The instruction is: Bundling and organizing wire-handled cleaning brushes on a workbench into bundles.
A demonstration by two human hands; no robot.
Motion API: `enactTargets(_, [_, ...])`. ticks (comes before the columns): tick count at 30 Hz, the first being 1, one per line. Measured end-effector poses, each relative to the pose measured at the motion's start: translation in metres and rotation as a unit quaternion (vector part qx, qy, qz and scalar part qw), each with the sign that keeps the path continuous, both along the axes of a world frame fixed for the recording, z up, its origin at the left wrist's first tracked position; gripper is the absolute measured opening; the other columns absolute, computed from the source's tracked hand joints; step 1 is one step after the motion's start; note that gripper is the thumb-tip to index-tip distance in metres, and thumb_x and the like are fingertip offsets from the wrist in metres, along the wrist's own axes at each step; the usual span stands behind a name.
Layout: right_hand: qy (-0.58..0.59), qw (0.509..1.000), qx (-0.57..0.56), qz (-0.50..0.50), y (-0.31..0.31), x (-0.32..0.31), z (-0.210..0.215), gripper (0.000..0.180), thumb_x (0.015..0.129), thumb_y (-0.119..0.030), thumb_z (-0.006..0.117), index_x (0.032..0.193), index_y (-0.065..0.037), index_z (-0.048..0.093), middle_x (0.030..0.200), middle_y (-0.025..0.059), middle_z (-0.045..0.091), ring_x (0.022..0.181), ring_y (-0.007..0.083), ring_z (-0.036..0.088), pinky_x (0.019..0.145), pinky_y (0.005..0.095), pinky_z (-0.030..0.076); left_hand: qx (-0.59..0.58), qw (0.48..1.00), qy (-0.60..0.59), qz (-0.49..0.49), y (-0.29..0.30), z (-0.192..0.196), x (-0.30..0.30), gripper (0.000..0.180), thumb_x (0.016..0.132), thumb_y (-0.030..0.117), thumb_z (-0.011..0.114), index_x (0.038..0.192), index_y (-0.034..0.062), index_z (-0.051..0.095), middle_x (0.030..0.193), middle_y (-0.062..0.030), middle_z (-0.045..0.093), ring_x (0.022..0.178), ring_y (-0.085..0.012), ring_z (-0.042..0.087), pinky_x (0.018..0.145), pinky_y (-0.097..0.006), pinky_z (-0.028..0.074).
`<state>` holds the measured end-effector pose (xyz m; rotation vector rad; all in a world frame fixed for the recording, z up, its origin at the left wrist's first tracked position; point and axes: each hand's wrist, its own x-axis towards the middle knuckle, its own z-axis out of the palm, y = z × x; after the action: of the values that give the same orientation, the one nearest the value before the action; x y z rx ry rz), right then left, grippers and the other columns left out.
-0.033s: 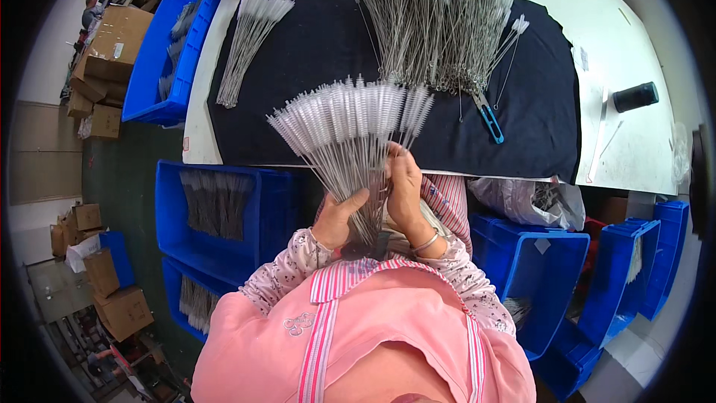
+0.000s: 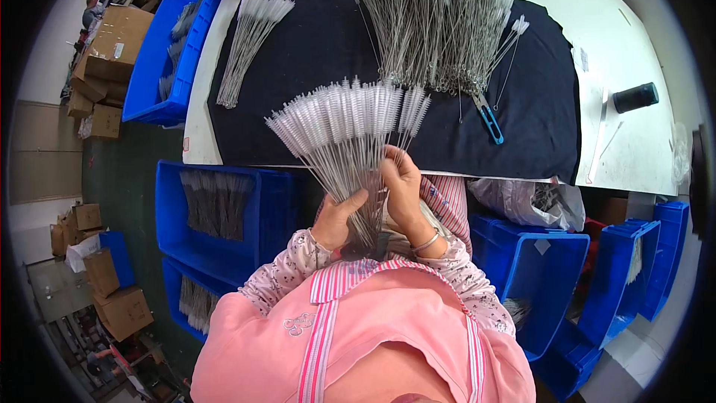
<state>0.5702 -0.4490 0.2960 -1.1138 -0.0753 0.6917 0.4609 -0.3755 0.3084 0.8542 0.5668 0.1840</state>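
Note:
A fanned bunch of wire straw brushes (image 2: 339,119), white bristles up, stands in front of my chest. My left hand (image 2: 335,220) is closed round its thin metal stems, thumb across the front. My right hand (image 2: 401,183) pinches the stems of a few brushes (image 2: 414,110) at the fan's right side, a narrow gap parting their heads from the rest. The lower stem ends are partly hidden by the hands and look dark and blurred. Beyond, a large pile of the same brushes (image 2: 440,26) lies on a dark cloth (image 2: 313,45), looped ends toward me. A smaller bundle (image 2: 252,45) rests at the cloth's left.
Blue-handled pliers or snips (image 2: 489,121) lie below the pile, near a few loose brushes. A black cylinder (image 2: 635,97) lies on the white table (image 2: 619,45) at right. Blue crates (image 2: 205,250) with brushes stand left; more blue crates (image 2: 533,272) and a plastic bag (image 2: 514,200) stand right.
My right hand and the few brushes in it have shifted very slightly left, and its fingers have curled a little more. The left hand keeps its hold.

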Motion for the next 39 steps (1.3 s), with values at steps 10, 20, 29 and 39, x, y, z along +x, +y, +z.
enactTargets(10, [0.16, 0.978, 0.11, 0.08, -0.004, 0.008, -0.013, 0.011, 0.083, -0.009, 0.062, 0.091, -0.006, 0.056, 0.073, -0.002, 0.054, 0.062, 0.0051, 0.05, 0.063, 0.0275, 0.054, -0.066, 0.998, -0.014, 0.017, 0.003, 0.002, -0.009, 0.037, 0.086, 0.011, 0.059, 0.12, 0.0014, 0.05, 0.113, -0.009, 0.058, 0.101, -0.0187, 0.058, 0.086, -0.036, 0.049])
enactTargets(20, [0.082, 0.986, -0.002, 0.145, -0.001, 0.015, -0.003, 0.02, 0.076, -0.008, 0.069, 0.091, 0.0, 0.058, 0.059, -0.0049, 0.049, 0.054, 0.005, 0.045, 0.049, 0.0208, 0.037, 0.004, 1.0, -0.016, 0.009, -0.001, -0.004, -0.014, 0.039, 0.091, 0.022, 0.054, 0.124, 0.0032, 0.047, 0.114, -0.0078, 0.056, 0.105, -0.0184, 0.055, 0.09, -0.033, 0.045])
enactTargets(29, [0.077, 0.987, 0.021, 0.138, -0.003, 0.012, 0.002, 0.022, 0.081, -0.016, 0.066, 0.096, -0.003, 0.057, 0.078, -0.0005, 0.058, 0.063, 0.0094, 0.057, 0.057, 0.0244, 0.049, -0.026, 0.998, -0.028, 0.041, -0.001, 0.004, -0.013, 0.04, 0.094, 0.028, 0.047, 0.124, 0.0022, 0.045, 0.117, -0.01, 0.054, 0.107, -0.0212, 0.054, 0.092, -0.037, 0.044])
enactTargets(39, [0.161, 0.967, 0.122, 0.155, -0.009, 0.014, -0.006, 0.032, 0.076, -0.012, 0.069, 0.103, 0.001, 0.057, 0.091, 0.0095, 0.062, 0.08, 0.0156, 0.06, 0.069, 0.0308, 0.052, -0.053, 0.994, -0.077, 0.065, -0.005, 0.001, -0.01, 0.043, 0.093, 0.028, 0.049, 0.127, 0.0029, 0.042, 0.12, -0.0089, 0.053, 0.109, -0.0204, 0.053, 0.093, -0.036, 0.043])
